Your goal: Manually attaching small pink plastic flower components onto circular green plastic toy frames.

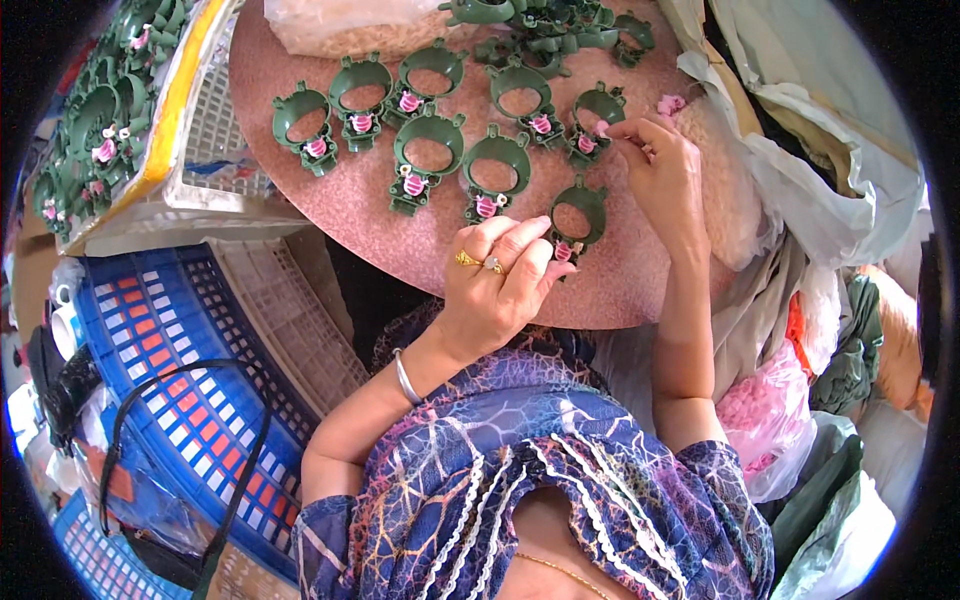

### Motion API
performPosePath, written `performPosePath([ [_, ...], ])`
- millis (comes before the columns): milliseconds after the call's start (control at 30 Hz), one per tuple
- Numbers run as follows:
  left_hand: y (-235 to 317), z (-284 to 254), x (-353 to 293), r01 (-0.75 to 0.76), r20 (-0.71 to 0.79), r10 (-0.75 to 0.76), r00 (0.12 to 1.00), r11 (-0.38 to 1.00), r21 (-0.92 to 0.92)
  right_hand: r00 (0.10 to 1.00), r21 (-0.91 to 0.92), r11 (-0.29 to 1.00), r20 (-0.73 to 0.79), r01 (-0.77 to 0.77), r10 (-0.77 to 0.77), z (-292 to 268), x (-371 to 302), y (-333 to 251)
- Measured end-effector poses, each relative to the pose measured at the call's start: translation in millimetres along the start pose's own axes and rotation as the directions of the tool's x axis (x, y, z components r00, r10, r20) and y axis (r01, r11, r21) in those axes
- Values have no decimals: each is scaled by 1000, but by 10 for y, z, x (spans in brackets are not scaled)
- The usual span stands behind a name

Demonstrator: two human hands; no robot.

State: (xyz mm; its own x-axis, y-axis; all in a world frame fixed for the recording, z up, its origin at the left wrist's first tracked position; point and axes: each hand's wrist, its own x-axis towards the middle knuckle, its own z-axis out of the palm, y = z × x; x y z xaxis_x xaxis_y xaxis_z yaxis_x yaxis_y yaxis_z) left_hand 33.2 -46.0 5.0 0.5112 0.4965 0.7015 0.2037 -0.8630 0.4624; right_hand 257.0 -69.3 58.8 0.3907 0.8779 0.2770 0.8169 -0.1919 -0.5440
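The left hand (pixel 495 280) covers the lower edge of the nearest green frog frame (pixel 578 215), the small pink piece pinched in the right hand (pixel 665 165) is too tiny to tell, and the picture's top edge cuts the frame pile (pixel 545 25) beyond.

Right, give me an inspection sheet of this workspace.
Surface: round pink speckled tabletop.
Job's things: green ring-shaped plastic frames with pink-and-white inserts, laid in rows; the nearest frame lies under the left hand's fingertips.
Clutter: heap of unsorted green frames; loose pink pieces; plastic bags.
Grippers: left hand touches the nearest frame; right hand pinches a small pink piece.
Cables: black strap across blue crate.
Surroundings: white crate, tray of finished frames.
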Motion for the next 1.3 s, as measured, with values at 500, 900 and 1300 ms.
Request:
performPosePath([
  [500, -3, -4, -14, 9, 4, -9, 1000, 999, -48, 974, -296, 929, 105, 222, -200, 16, 104, -39],
  [900, -10, -4, -13, 23, 10, -22, 1000, 998, -65, 960, -338, 928, 274, 157, -62, -48, 260, -72],
  [1300, -25, 5, -43, 29, 7, -29, 1000, 998, -61, 963, -196, 980, 258, -21, 72, -68, 96, -159],
])
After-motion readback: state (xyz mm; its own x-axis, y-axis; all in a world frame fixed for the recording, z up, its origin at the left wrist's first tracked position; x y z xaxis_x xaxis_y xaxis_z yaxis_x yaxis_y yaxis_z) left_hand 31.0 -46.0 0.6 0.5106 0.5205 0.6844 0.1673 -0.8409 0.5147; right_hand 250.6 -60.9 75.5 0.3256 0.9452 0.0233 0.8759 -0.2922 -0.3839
